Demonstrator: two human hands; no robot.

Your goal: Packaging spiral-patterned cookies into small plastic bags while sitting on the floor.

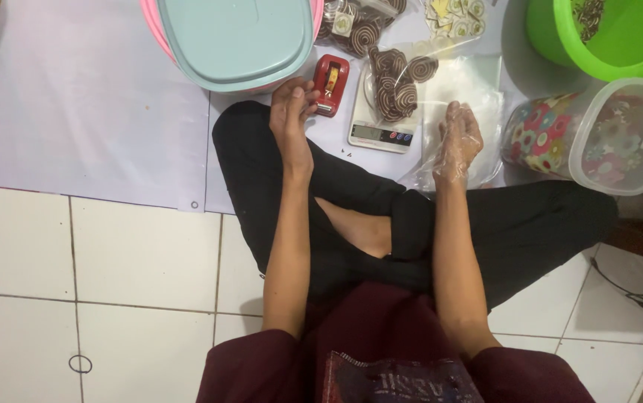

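Red tape dispenser (330, 84) long axis pointing away, by left hand (292, 119) fingertips.

left hand (292, 119) curled, right hand (457, 143) gloved, open

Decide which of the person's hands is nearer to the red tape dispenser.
Left. The left hand has its fingertips right beside the red tape dispenser. The right hand, in a clear plastic glove, is beyond the kitchen scale, on the far side from it.
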